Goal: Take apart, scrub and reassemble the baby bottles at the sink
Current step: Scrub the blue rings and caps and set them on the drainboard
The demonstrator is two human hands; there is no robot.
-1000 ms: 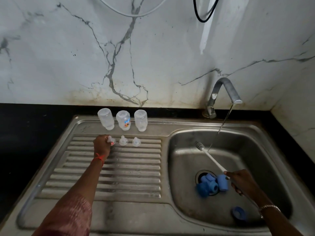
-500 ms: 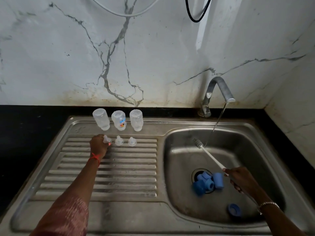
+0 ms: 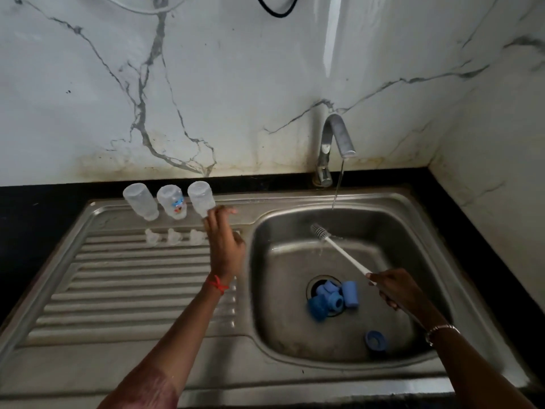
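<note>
Left hand: the left hand is over the draining board with fingers stretched out and nothing held. Its blurred fingertips reach the lower end of the rightmost bottle; I cannot tell whether they touch it.
Right hand: the right hand is over the sink basin, curled round the handle of the brush.
Brush: it slants up and to the left. Its bristle head is just beside the thin stream of water from the tap.
Bottles: three clear bottles stand in a row, mouth down, at the back edge of the draining board.
Teats: three clear teats sit in a row just in front of the bottles.
Blue parts: a cluster of blue parts lies on the drain. One blue ring lies apart, nearer the front of the basin.
Worktop: the black worktop borders the steel sink.
</note>
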